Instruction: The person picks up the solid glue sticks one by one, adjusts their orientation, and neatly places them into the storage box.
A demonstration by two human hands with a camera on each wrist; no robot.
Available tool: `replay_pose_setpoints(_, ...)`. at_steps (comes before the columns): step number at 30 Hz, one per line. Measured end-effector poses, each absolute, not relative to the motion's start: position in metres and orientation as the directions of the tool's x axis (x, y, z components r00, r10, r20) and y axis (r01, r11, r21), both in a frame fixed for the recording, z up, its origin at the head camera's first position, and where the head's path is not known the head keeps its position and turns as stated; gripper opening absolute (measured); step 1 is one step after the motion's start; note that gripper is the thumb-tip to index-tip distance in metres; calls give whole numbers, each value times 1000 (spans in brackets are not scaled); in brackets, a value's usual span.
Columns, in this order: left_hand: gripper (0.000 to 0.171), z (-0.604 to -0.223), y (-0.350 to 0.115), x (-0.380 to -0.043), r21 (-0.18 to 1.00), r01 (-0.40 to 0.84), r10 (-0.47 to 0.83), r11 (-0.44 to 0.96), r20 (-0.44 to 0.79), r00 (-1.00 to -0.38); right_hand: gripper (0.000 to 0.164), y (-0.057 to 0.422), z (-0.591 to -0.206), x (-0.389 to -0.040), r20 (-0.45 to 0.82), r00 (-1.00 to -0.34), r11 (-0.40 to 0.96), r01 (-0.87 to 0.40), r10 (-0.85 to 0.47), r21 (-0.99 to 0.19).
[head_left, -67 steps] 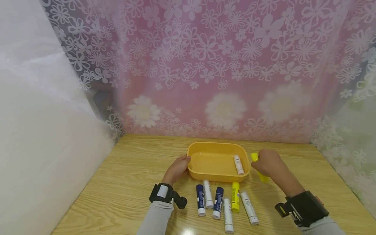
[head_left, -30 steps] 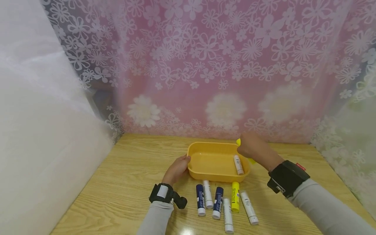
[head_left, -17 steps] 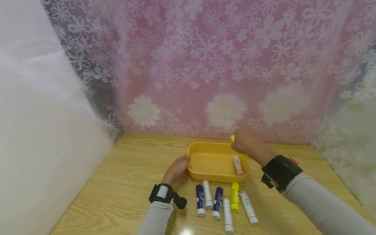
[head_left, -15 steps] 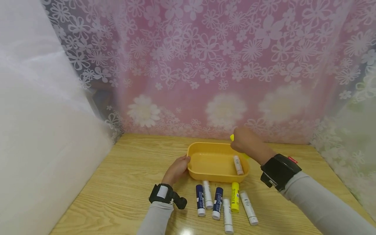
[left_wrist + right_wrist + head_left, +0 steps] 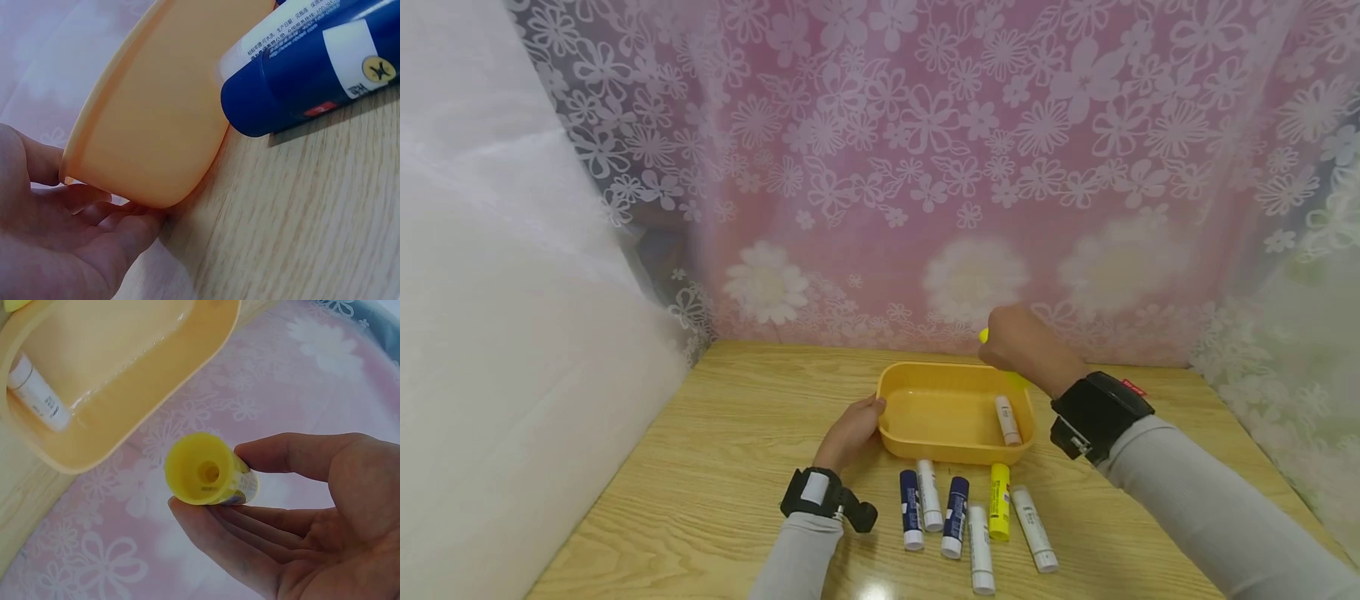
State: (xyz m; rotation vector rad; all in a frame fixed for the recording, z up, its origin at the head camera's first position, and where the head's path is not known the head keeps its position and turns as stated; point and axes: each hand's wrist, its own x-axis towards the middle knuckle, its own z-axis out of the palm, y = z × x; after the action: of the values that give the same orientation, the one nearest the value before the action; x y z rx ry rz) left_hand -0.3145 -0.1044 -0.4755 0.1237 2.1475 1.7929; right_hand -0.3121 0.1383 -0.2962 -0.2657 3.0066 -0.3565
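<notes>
My left hand grips the left end of a yellow plastic basin; in the left wrist view the thumb is at the rim and the fingers lie under the wall. Raised over the basin's back right corner, my right hand holds a yellow glue stick between thumb and fingers. The right wrist view looks into its hollow round end; from the head only small bits of it show. One white glue stick lies inside the basin at the right.
In front of the basin lie two blue glue sticks, three white glue sticks and another yellow glue stick on the wooden table. A pink flowered curtain hangs behind; a white sheet hangs at the left.
My right hand has carried the yellow glue stick from beside the basin's right end leftward and up over its back right corner. The left hand keeps its hold on the basin.
</notes>
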Motion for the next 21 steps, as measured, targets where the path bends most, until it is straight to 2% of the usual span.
replay_pose_setpoints(8,54,-472,-104,-314,959,-156,255,237,-216,-942,14,137,-294,-315,-155,-976,946,-99,-152,-310)
replay_pose_setpoints(14,53,-471,-103,-314,958,-165,248,233,-223,-943,25,137,-299,-321,-161,-972,927,-105,-173,-359)
replay_pose_setpoints(21,51,-473,-104,-314,965,-157,260,210,-210,-942,24,136,-313,-328,-175,-975,910,-53,-136,-411)
